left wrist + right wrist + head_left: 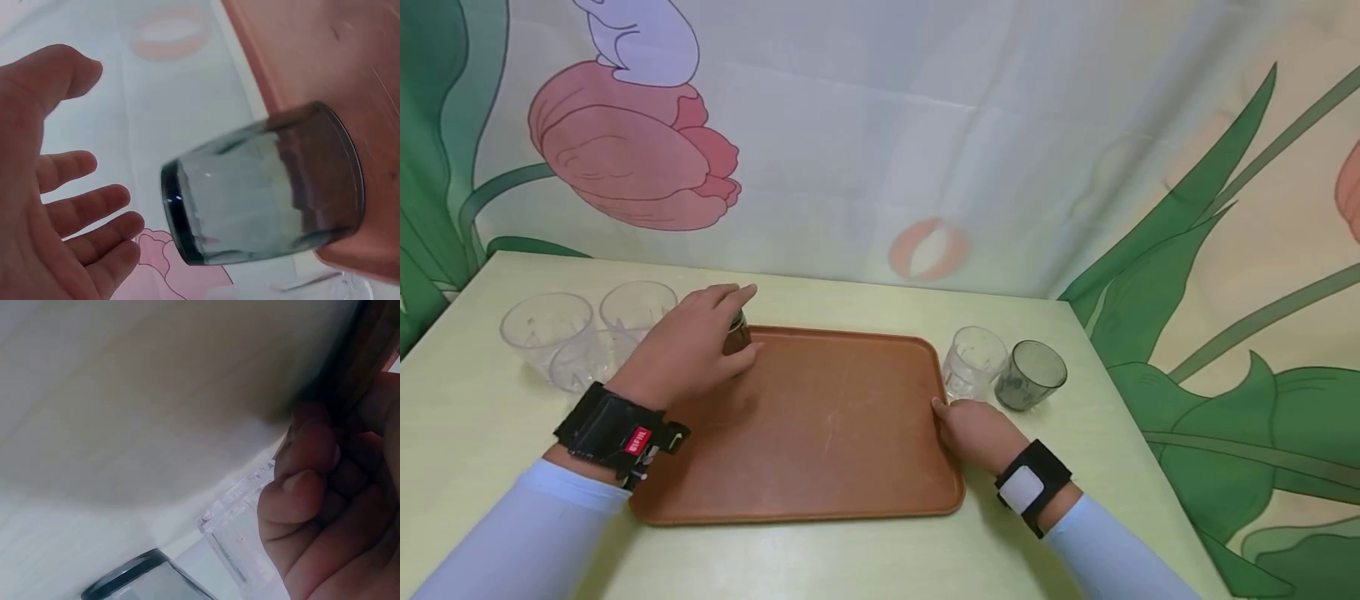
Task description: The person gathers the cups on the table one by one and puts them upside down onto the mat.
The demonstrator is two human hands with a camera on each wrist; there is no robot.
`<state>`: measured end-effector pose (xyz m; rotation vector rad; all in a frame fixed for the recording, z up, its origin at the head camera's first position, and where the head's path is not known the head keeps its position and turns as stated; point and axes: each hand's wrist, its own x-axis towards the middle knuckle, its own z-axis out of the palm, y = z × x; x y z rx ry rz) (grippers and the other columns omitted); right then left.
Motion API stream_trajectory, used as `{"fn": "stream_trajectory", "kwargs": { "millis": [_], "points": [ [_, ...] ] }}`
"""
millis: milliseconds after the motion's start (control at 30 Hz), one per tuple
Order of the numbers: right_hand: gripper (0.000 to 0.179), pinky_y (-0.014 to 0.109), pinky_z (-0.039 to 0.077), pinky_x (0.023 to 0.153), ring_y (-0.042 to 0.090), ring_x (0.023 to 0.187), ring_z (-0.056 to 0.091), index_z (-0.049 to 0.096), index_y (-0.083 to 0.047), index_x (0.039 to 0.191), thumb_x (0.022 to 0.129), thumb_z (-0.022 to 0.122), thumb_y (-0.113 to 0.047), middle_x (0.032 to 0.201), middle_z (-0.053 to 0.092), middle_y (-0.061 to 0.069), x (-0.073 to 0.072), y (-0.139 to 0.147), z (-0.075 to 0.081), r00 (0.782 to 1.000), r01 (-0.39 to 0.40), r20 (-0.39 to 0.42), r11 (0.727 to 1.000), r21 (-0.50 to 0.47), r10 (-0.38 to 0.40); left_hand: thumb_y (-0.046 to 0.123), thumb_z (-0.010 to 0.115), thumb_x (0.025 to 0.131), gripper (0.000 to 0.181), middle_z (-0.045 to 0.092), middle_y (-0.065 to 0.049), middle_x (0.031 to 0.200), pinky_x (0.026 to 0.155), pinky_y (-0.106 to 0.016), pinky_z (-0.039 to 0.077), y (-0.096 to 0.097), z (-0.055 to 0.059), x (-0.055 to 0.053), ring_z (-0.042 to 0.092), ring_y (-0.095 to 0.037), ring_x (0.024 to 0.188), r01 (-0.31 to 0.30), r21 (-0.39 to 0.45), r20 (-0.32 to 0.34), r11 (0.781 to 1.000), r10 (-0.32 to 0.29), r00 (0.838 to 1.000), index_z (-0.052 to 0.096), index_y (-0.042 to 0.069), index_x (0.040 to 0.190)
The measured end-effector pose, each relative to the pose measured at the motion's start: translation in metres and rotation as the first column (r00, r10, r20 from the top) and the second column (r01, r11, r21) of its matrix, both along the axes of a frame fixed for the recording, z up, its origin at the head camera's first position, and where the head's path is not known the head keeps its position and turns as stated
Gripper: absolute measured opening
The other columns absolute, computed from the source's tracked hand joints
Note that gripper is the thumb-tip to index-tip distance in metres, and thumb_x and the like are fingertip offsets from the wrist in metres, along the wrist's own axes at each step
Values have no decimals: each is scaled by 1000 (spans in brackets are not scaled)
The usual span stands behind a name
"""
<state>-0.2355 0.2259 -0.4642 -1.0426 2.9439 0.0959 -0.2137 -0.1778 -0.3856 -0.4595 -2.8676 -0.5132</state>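
My left hand (688,346) is over the left part of the brown tray (842,450), with thumb and fingers spread apart. Beside it, a smoky tinted drinking glass (262,187) stands upside down on the tray near its back left corner, thick dark base upward. A gap shows between that glass and the fingers in the left wrist view. At the tray's right edge, my right hand (981,433) grips the rim, thumb on top and fingers curled beneath. Part of the tinted glass is hidden behind the left hand in the head view.
Several clear glasses (546,325) stand in a group left of the tray. Just beyond my right hand are another clear glass (973,362) and a grey tinted glass (1030,379). The pale table (790,562) ends at a printed curtain (850,150) behind.
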Motion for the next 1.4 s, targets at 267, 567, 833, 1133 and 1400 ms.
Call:
{"fn": "stream_trajectory", "kwargs": {
  "millis": [267, 567, 833, 1133, 1400],
  "points": [
    [33, 32, 40, 46, 13, 50, 45, 68, 2, 125, 98, 58, -15, 59, 53, 1, 6, -7, 6, 1000, 29, 11, 1000, -4, -29, 34, 73, 88, 71, 52, -23, 142, 107, -57, 44, 6, -3, 10, 50, -41, 129, 25, 66, -73, 998, -20, 997, 48, 1, 146],
    [21, 34, 42, 46, 13, 49, 46, 69, -5, 103, 94, 58, -20, 58, 50, -2, 8, -10, 9, 999, 48, -22, 999, -13, -48, 35, 73, 88, 62, 57, -15, 138, 107, -52, 45, 14, -2, 18, 53, -34, 129, 80, 134, -148, 988, -60, 987, 55, 6, 140],
    [44, 32, 49, 58, 11, 61, 52, 59, -1, 135, 97, 57, -23, 72, 63, 2, 5, -20, 23, 998, 63, -6, 992, -107, -64, 34, 74, 87, 61, 58, -13, 139, 105, -54, 47, 23, 4, 28, 53, -33, 129, 104, 176, -176, 979, -73, 982, 56, 9, 140],
    [39, 30, 46, 62, 12, 69, 50, 64, -7, 132, 97, 59, -25, 76, 53, -4, 9, -40, 55, 997, 38, -57, 960, -278, -56, 37, 75, 87, 65, 57, -12, 141, 104, -52, 47, 26, 7, 36, 54, -32, 126, 158, 194, -213, 968, -116, 970, 55, 10, 142],
    [48, 35, 54, 87, 19, 99, 59, 59, -11, 138, 96, 64, -31, 107, 62, 5, 16, -55, 81, 984, -116, -170, 890, -441, 45, 38, 76, 85, 65, 57, -13, 140, 106, -52, 45, 33, 12, 41, 54, -32, 126, 199, 205, -289, 958, -135, 948, 57, 9, 141]
  ]
}}
